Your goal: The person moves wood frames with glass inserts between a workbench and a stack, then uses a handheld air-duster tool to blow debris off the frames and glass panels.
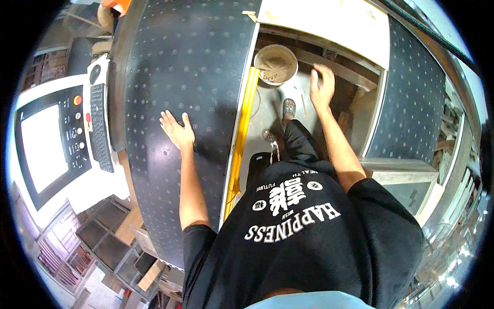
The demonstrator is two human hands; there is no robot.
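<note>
One glossy, evenly pale-dotted black tabletop [190, 67] spreads beneath the left hand [178, 132], its grip unclenched like the right hand's [322, 87].

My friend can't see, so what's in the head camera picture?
A bare, empty left hand spreads over a long black table dotted with pale spots; a bare, empty right hand hangs higher than a round whitish bucket on the grey floor. At far left is a white control panel.
</note>
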